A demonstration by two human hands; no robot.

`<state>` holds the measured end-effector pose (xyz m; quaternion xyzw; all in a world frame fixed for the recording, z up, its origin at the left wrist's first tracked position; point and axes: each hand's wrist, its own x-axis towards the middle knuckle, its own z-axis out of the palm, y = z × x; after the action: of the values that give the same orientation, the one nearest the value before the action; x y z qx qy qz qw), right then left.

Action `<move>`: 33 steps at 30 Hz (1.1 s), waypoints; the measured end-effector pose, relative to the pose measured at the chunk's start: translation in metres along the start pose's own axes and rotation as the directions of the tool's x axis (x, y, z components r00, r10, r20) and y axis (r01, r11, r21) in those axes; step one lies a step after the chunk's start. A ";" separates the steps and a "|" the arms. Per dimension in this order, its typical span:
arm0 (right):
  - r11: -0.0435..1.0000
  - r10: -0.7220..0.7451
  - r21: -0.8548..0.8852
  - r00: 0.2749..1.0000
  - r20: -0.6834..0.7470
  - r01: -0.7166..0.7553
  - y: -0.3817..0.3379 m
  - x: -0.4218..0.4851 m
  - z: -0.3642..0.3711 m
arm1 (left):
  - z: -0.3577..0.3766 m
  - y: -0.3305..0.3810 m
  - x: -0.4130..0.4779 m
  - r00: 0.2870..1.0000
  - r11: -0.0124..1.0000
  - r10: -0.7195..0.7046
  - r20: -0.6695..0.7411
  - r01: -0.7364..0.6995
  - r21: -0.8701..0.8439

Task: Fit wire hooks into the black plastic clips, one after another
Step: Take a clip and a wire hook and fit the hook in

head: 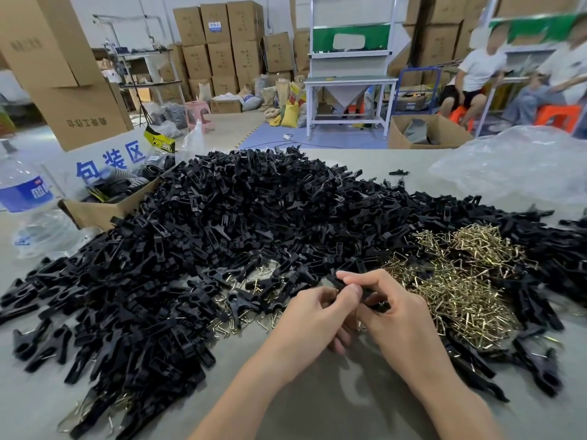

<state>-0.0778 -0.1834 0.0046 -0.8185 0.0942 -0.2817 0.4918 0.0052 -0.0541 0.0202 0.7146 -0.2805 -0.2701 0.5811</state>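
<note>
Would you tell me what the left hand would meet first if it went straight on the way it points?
Probably the right hand, which meets it round a clip; hooks lie beyond.

clip heap across table, wire hooks at its right, bottle far left, hands in front
</note>
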 end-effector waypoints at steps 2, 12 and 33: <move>1.000 -0.011 -0.010 1.000 0.013 0.011 0.000 -0.001 -0.002 | -0.002 0.001 0.000 1.000 1.000 -0.003 0.026 0.003 -0.022; 0.999 -0.050 0.021 0.999 -0.002 0.050 -0.005 0.000 0.003 | -0.003 0.003 0.002 0.996 1.000 0.013 0.091 -0.013 -0.008; 0.989 -0.086 0.117 0.996 0.007 0.085 -0.002 -0.001 0.012 | -0.009 0.006 0.007 0.984 0.995 -0.095 0.148 0.097 -0.011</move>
<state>-0.0725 -0.1729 0.0019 -0.7932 0.0395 -0.3027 0.5269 0.0156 -0.0538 0.0273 0.6999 -0.2856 -0.3526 0.5516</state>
